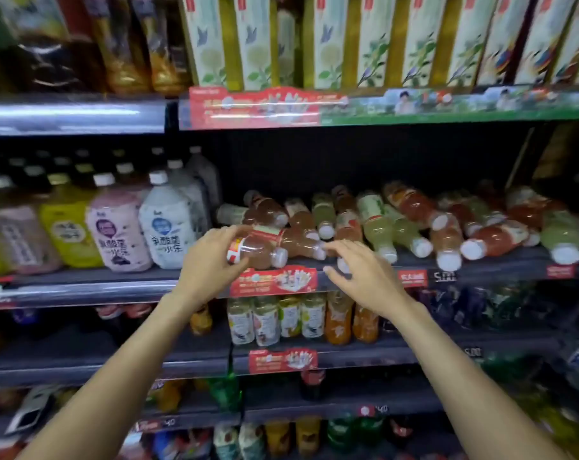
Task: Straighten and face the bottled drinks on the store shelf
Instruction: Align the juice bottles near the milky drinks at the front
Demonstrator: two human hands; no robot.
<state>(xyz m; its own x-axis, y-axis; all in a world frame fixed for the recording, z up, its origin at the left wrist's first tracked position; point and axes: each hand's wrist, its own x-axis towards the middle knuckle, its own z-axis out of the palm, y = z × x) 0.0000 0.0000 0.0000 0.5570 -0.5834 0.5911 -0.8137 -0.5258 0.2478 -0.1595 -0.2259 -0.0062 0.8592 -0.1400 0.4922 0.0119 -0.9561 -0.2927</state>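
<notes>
Several small drink bottles [381,224] with brown, orange and green liquid lie toppled on their sides across the middle shelf [480,263], white caps pointing forward. My left hand [211,260] grips one brown bottle [258,250] with a red and white label, held on its side just above the shelf's front edge. My right hand [364,273] hovers with fingers spread just right of that bottle, over the shelf edge, holding nothing. One fallen brown bottle [298,242] lies between the two hands.
Larger upright bottles [142,227] in white, pink and yellow stand left of the toppled ones. Tall tea cartons [331,41] fill the shelf above. Upright small bottles [291,317] stand on the shelf below. Red promotional tags [274,280] hang on the shelf edges.
</notes>
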